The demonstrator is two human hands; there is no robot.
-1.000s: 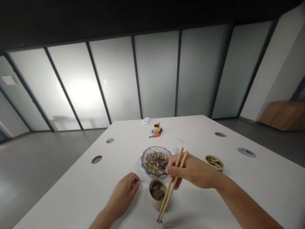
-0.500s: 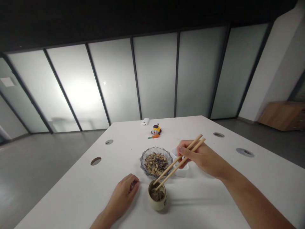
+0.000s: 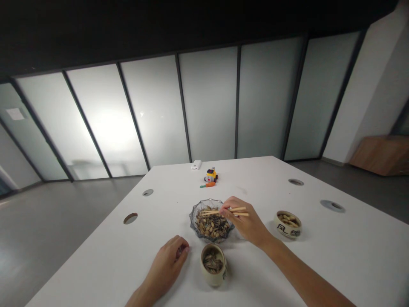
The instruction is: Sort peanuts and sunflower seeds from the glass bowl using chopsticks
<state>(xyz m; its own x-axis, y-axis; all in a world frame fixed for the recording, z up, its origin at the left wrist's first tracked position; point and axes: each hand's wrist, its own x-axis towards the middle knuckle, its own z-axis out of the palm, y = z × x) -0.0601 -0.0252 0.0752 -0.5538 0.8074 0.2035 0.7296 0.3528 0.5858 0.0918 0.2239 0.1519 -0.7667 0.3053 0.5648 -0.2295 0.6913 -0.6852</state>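
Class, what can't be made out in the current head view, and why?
In the head view:
Chopsticks: tips too small among the glass bowl contents to show any grip.
Left hand: palm hidden by its back.
Right forearm: cut off by the bottom edge.
Wall paper sheet: any writing too small, blurred.

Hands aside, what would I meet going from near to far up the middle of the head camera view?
Small cup, glass bowl, orange-and-green item, yellow toy vehicle, white device.

No legible text — only dark, unclear marks (image 3: 295,233) on the right-hand bowl (image 3: 287,232).
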